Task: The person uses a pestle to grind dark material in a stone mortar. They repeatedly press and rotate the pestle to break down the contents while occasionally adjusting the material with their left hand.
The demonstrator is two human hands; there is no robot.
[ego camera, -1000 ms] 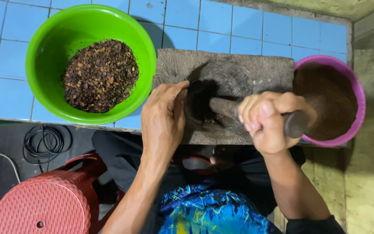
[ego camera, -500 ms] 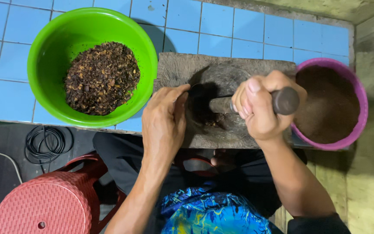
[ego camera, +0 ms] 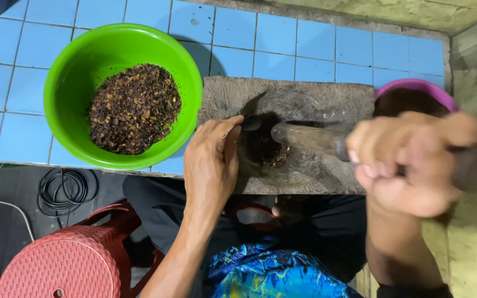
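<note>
Pestle (ego camera: 310,138) is in your right hand (ego camera: 415,165): your fingers (ego camera: 371,160) are clenched around its upper end, and the hand is blurred and raised close to the camera, over the right side of the stone slab (ego camera: 288,99). The pestle is tilted, its lower end pointing down and left into the hollow (ego camera: 266,146) in the middle of the slab, where a small heap of dark, crushed bits lies. Whether the tip touches the heap cannot be told.

Your left hand (ego camera: 211,165) rests on the left side of the slab, just beside the hollow. Its fingers (ego camera: 230,129) are curled against the hollow's left rim and pinch the thin handle of a spoon (ego camera: 249,122), whose dark bowl lies at the upper left edge of the hollow.

The slab lies on the blue-tiled bench (ego camera: 316,49), its near edge at the bench's front edge. To its left, touching or nearly touching its corner, stands a green bowl (ego camera: 67,83) holding a mound of coarse brown and black pieces (ego camera: 133,107). To the slab's right, partly hidden behind your right hand, sits a purple bowl (ego camera: 415,85) with brown powder inside.

Below the bench, a red plastic stool (ego camera: 56,259) stands at lower left, with a coil of black cable (ego camera: 64,187) on the dark floor beside it. Your lap shows at the bottom, in dark cloth and a blue patterned fabric (ego camera: 271,273).
</note>
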